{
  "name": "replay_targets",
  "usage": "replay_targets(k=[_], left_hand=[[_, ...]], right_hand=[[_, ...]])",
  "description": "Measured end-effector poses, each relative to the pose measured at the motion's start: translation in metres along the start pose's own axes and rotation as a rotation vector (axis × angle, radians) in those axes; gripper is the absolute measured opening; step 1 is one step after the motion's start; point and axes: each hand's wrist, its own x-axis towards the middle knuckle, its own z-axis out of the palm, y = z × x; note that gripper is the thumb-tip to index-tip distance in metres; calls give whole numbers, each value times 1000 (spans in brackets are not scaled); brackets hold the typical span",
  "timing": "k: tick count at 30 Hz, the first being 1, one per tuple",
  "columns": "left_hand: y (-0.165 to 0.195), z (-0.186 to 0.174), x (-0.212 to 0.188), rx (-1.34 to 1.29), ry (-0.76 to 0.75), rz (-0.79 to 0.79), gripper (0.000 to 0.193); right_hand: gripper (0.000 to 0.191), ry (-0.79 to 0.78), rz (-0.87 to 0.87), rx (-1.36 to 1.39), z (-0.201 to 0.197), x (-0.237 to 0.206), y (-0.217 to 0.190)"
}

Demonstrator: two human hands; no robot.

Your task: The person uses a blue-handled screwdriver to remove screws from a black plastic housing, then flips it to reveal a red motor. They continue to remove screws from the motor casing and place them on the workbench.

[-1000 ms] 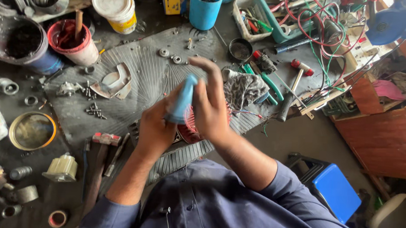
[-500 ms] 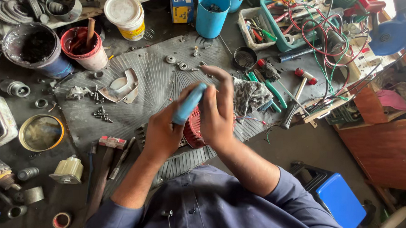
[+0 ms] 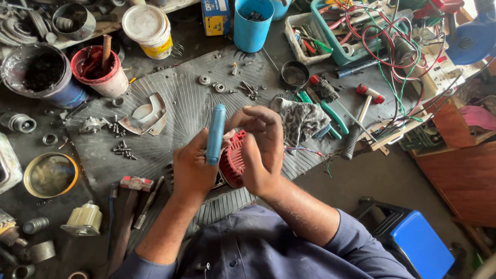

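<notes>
My left hand [image 3: 193, 168] grips a tool by its light blue handle [image 3: 215, 133], held upright in front of my chest. My right hand [image 3: 261, 151] is closed around a red ribbed round part [image 3: 232, 161] and presses it against the tool; the tool's tip is hidden behind my fingers. Both hands hover above a grey ribbed rubber mat [image 3: 187, 105] on the workbench. Loose screws [image 3: 122, 148], washers [image 3: 217, 86] and a curved metal cover [image 3: 146, 114] lie on the mat beyond my hands.
A blue cup [image 3: 253, 14], white tub [image 3: 147, 29], red pot [image 3: 100, 69] and dark bucket [image 3: 42, 73] stand at the back. A rag [image 3: 300, 118], green pliers [image 3: 327, 111] and a hammer [image 3: 357, 120] lie right. Trays of tools and wires sit behind; a blue stool [image 3: 420, 246] stands lower right.
The blue-handled tool has swung from tilted to nearly upright. My hands have dropped slightly toward my chest, and the red part now shows between them.
</notes>
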Motion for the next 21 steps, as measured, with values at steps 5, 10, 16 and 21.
replay_targets(k=[5, 10, 16, 21], left_hand=[[4, -3, 1, -17, -65, 3, 16], [13, -18, 17, -445, -264, -109, 46], [25, -21, 17, -743, -172, 116, 76], [21, -11, 21, -971, -267, 13, 86]], right_hand=[[68, -212, -468, -617, 4, 3, -7], [53, -101, -104, -273, -6, 0, 1], [41, -103, 198, 196, -19, 19, 15], [23, -142, -166, -357, -11, 7, -4]])
